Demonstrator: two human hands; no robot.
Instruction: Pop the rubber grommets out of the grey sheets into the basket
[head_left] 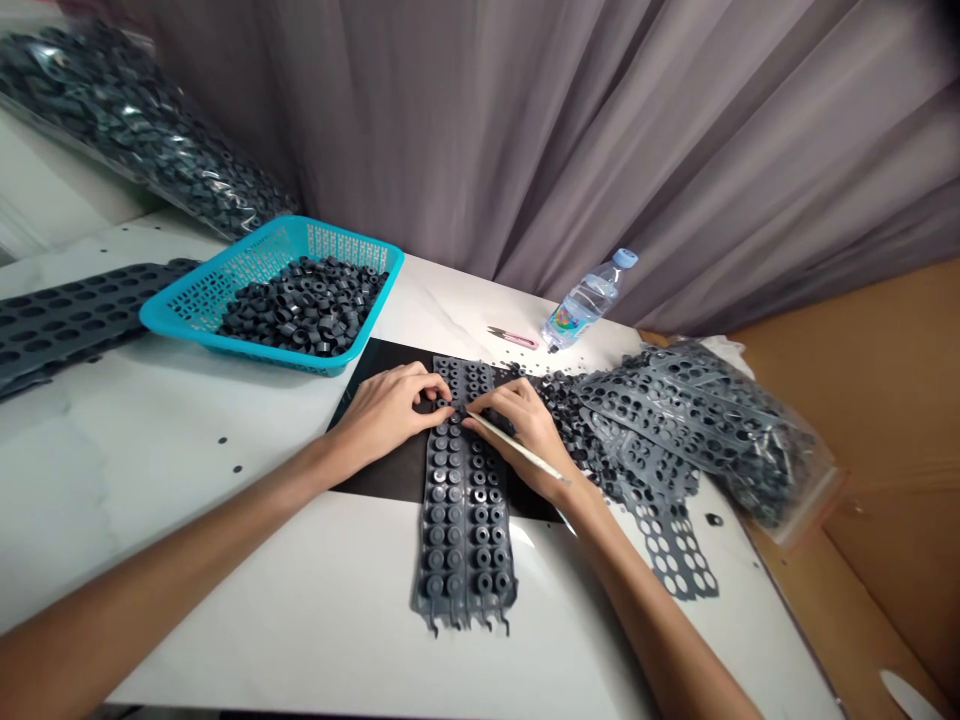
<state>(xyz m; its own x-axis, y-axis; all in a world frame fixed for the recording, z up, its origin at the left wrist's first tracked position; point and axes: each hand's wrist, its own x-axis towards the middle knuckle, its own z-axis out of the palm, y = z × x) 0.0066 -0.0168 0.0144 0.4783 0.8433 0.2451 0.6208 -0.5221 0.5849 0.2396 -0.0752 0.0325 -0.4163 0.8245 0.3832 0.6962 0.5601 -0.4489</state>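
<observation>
A dark grey moulded rubber sheet (466,520) with rows of round ring-shaped parts lies lengthwise before me, its upper half over a black mat (386,470). My left hand (397,405) is at the sheet's upper left, thumb and forefinger curled together on one of its rings. In my right hand (521,425) is a thin white pen-like tool (517,446), slanting from the fingertips back over the wrist. Its tip is at the sheet's middle, close to my left thumb. The exact contact under my fingertips is hidden.
A blue basket (262,350) of loose black rings stands at left, beside stacked sheets (67,315) and a bulging bag of rings (142,130). Pink thread snips (514,338) and a water bottle (589,300) lie behind. Loose rings (574,425) and punched-out sheets (675,420) pile up at right.
</observation>
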